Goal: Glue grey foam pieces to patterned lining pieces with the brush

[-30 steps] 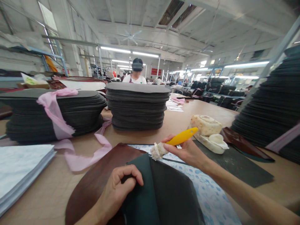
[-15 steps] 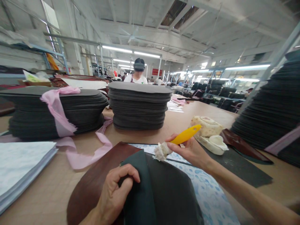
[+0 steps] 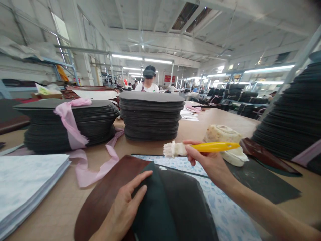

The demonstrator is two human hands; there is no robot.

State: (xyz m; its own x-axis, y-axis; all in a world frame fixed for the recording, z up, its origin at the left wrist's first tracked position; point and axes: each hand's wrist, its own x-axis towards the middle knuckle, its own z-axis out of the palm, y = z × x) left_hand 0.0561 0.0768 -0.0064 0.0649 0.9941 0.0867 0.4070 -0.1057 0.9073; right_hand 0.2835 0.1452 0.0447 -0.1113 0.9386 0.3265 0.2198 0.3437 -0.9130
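My right grip [image 3: 208, 162] grasps the yellow-handled brush [image 3: 208, 147]. My left grip [image 3: 127, 203] lies unclenched on the dark green flap [image 3: 155, 201], beside the white-dabbed black panel [image 3: 188, 199].

Right hand [image 3: 200, 155] holding a yellow-handled brush [image 3: 212, 146], left hand [image 3: 125, 202] on a green flap [image 3: 156, 197]
Toward the near edge of the worktop [image 3: 213, 120], the flap lies between a brown piece [image 3: 102, 194] and a black sheet [image 3: 188, 201] bearing a white smear [image 3: 163, 168]. Two dark stacks [image 3: 151, 115] stand farther back, a taller stack [image 3: 288, 113] by the right edge.
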